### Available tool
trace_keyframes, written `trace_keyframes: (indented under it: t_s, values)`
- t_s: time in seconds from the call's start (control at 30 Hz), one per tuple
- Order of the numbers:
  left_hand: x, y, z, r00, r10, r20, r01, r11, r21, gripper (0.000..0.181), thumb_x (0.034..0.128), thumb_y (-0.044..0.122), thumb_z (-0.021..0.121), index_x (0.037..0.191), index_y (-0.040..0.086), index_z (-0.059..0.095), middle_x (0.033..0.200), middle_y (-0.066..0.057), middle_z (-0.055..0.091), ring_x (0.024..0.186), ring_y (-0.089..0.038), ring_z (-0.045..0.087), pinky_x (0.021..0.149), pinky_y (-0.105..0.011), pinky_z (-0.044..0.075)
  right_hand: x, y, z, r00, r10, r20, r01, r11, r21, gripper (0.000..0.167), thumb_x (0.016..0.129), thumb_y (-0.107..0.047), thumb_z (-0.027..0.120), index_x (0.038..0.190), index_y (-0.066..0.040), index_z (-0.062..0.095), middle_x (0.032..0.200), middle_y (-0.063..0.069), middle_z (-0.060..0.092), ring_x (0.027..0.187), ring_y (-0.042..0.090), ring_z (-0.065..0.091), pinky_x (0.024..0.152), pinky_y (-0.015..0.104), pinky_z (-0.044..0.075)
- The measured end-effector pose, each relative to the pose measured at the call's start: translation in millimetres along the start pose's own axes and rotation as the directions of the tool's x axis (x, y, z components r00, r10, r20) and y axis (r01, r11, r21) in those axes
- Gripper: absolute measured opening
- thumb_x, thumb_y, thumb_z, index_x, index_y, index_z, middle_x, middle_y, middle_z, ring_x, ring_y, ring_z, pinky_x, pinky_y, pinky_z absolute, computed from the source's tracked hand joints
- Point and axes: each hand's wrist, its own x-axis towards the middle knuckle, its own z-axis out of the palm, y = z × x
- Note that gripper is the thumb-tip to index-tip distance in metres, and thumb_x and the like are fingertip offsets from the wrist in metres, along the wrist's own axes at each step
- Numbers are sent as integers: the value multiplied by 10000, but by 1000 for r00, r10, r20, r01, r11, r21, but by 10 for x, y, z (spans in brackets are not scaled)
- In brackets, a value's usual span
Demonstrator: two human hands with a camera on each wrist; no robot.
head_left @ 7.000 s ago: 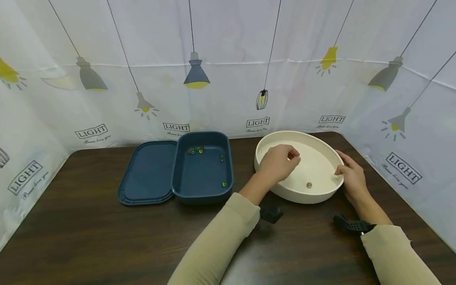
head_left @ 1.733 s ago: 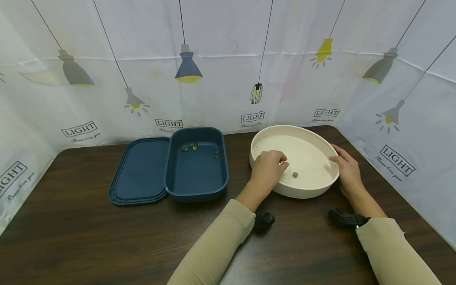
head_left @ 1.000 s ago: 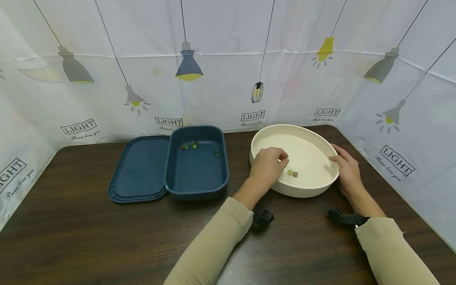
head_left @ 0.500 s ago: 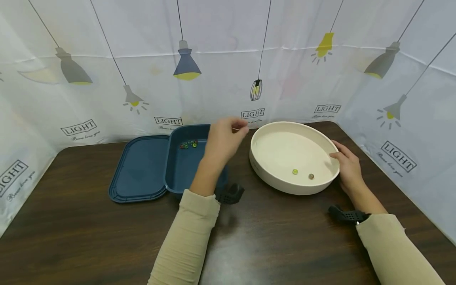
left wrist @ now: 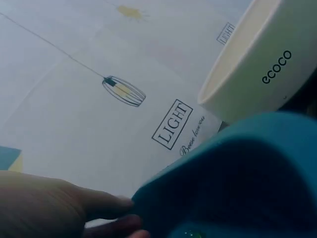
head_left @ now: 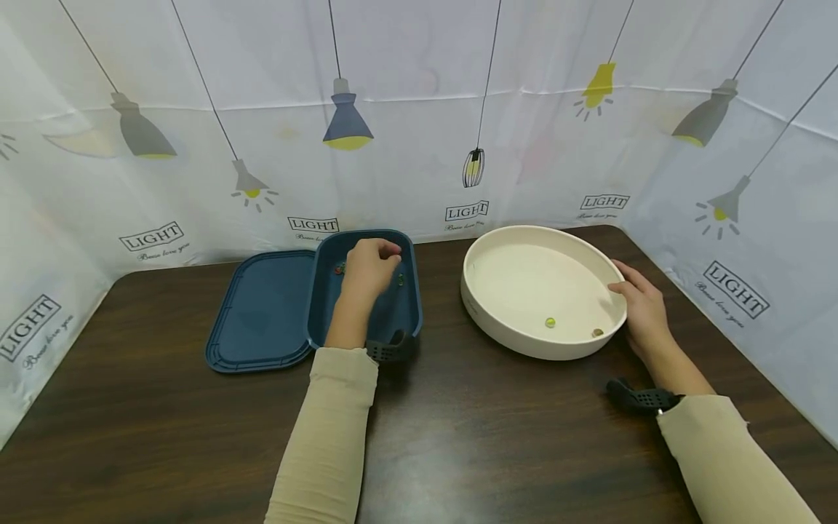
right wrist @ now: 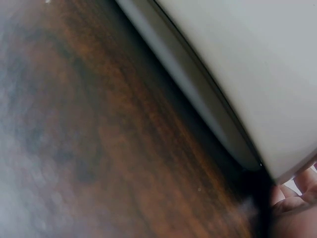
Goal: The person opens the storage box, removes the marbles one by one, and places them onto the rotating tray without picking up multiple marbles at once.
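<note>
In the head view, my left hand [head_left: 371, 268] hovers over the dark blue box [head_left: 315, 320], its fingers loosely bent. The left wrist view shows the fingertips [left wrist: 124, 202] slightly apart at the box wall, nothing visible between them. A green marble [head_left: 401, 279] lies on the box floor; other marbles [head_left: 340, 269] at the back left are partly hidden by the hand. My right hand [head_left: 641, 302] grips the right rim of a cream round bowl [head_left: 504, 331], thumb over the edge. Inside the bowl are a yellow-green marble [head_left: 551, 322] and a brownish marble [head_left: 597, 332].
A dark blue lid [head_left: 265, 313] lies flat against the left side of the box. Everything stands on a dark wooden table [head_left: 458, 437]. A white curtain [head_left: 419, 160] printed with lamps hangs behind the box and bowl.
My left hand has moved left from the bowl to the box. Since seven seconds ago the box's front marble is gone; the bowl's second marble appeared lately. Both bowl marbles have rolled right.
</note>
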Motion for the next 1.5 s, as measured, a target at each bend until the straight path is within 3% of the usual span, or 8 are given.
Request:
trace_keyframes:
  t_s: [0.13, 0.23, 0.57, 0.8, 1.13, 1.23, 1.4, 1.5]
  values:
    - [25, -91, 67, 990, -44, 137, 36, 997, 62, 305, 1039, 157, 559, 1322, 79, 641, 1338, -126, 658, 1233, -297, 618, 1015, -468, 523, -40, 40, 0, 1000, 10, 2, -10, 1000, 7, 538, 1032, -129, 484, 1563, -148, 401, 1662, 91, 309, 1224, 14, 558, 814, 55, 507]
    - [30, -115, 98, 979, -62, 196, 40, 993, 115, 338, 1043, 140, 536, 1367, 75, 606, 1381, -140, 629, 1261, -306, 604, 1037, -472, 516, -66, 50, -2, 1000, 21, -2, -21, 1000, 6, 537, 1031, -132, 483, 1562, -158, 405, 1661, 80, 313, 1267, 36, 544, 813, 52, 504]
    - [87, -146, 124, 964, -121, 237, 61, 967, 246, 420, 975, 31, 509, 1381, 64, 612, 1395, -154, 615, 1228, -309, 608, 1003, -442, 530, -4, -13, 20, 1000, 18, -2, -18, 999, -31, 542, 1029, -142, 474, 1565, -164, 400, 1662, 102, 305, 1328, 72, 516, 816, 44, 493]
    - [130, -220, 164, 954, -150, 258, 90, 969, 229, 353, 997, 64, 533, 1326, 79, 659, 1383, -142, 621, 1248, -314, 593, 1016, -440, 522, 6, -25, 47, 999, 34, -20, -36, 992, -119, 548, 1034, -167, 441, 1578, -185, 373, 1668, 103, 288, 1453, 160, 427, 839, 33, 470]
    - [175, -222, 240, 963, -134, 235, 72, 965, 253, 178, 979, 155, 656, 1102, 84, 763, 1262, -120, 688, 1151, -290, 625, 961, -399, 539, 8, 0, 18, 999, 25, -35, -30, 990, -138, 551, 1027, -156, 448, 1574, -171, 382, 1664, 114, 296, 1415, 150, 463, 823, 33, 467]
    - [168, -199, 236, 967, -137, 217, 81, 965, 249, 189, 986, 175, 647, 1095, 81, 771, 1250, -119, 697, 1156, -285, 625, 966, -401, 539, 12, 10, 19, 999, 21, -33, -26, 987, -160, 553, 1030, -162, 440, 1578, -170, 371, 1663, 123, 294, 1433, 173, 450, 827, 32, 464]
    - [106, -72, 187, 985, -131, 112, 109, 978, 179, 239, 1020, 199, 605, 1159, 70, 749, 1254, -121, 695, 1161, -287, 637, 965, -430, 552, 9, 2, 28, 1000, 7, -20, -11, 979, -201, 552, 1039, -178, 416, 1587, -173, 351, 1662, 130, 294, 1443, 202, 440, 851, 43, 467]
    - [50, 89, 146, 995, -88, 52, 80, 987, 137, 256, 1038, 225, 578, 1184, 80, 732, 1225, -109, 697, 1108, -274, 642, 926, -431, 554, 5, -20, 27, 1000, 5, -17, -8, 983, -185, 551, 1038, -170, 417, 1585, -173, 355, 1665, 126, 289, 1443, 205, 435, 854, 47, 468]
